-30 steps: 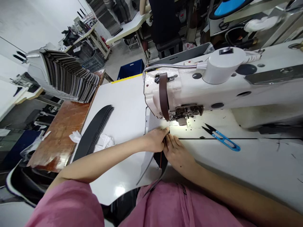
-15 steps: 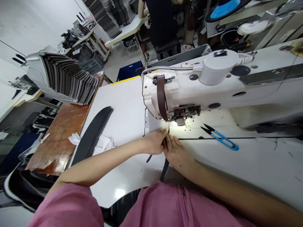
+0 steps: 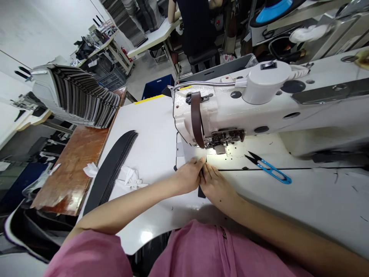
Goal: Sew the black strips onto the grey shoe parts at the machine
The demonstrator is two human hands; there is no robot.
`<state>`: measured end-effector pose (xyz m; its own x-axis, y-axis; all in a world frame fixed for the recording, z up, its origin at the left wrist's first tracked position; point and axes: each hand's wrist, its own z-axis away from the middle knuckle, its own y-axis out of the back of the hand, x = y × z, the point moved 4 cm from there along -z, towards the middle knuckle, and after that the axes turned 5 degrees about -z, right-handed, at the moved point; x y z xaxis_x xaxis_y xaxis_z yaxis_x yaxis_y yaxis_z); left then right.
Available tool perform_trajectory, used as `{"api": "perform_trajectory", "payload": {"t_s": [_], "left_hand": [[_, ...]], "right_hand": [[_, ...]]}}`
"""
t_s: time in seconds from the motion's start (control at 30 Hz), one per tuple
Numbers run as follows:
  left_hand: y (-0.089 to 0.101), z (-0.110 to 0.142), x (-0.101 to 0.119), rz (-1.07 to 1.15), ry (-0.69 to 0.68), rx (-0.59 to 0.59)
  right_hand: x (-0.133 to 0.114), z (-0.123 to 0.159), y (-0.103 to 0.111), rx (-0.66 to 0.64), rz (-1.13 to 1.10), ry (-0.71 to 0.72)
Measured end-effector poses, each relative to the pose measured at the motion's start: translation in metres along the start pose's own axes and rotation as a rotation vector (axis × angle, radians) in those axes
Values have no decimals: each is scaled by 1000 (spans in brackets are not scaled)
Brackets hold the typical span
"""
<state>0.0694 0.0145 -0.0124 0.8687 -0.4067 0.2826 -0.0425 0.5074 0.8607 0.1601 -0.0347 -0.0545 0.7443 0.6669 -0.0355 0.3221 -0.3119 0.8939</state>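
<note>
In front of the needle area of a white sewing machine (image 3: 219, 113), my two hands meet at the table edge of its bed. My left hand (image 3: 188, 177) is closed, thumb and fingers pinching a narrow black strip (image 3: 201, 192). Close beside it, my right hand (image 3: 216, 186) holds the same strip, its fingers together and pointing toward the needle. Only the strip's short tail shows below the hands; the rest is hidden under the fingers. A brown strap (image 3: 196, 119) hangs over the machine head just beyond them.
Blue-handled thread snips (image 3: 272, 169) lie right of the hands. Curved black pieces (image 3: 111, 171) are stacked at left, beside crumpled white scraps (image 3: 129, 179). A pile of grey panels (image 3: 83, 96) stands on a brown wooden table (image 3: 82, 157). A seated person (image 3: 198, 29) is beyond.
The black strip has moved forward under my hands toward the needle; its tail, which hung to my lap, is now short. A second dark end by my left hand no longer shows.
</note>
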Motion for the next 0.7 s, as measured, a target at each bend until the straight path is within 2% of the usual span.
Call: {"api": "perform_trajectory", "payload": {"t_s": [0.27, 0.53, 0.7], "left_hand": [[3, -6, -5, -207, 75, 184], [3, -21, -10, -352, 0, 283], [5, -32, -18, -352, -46, 319]], "right_hand": [[0, 1, 1, 24, 3, -2], [0, 0, -1, 29, 34, -2], [5, -2, -3, -4, -2, 0]]}}
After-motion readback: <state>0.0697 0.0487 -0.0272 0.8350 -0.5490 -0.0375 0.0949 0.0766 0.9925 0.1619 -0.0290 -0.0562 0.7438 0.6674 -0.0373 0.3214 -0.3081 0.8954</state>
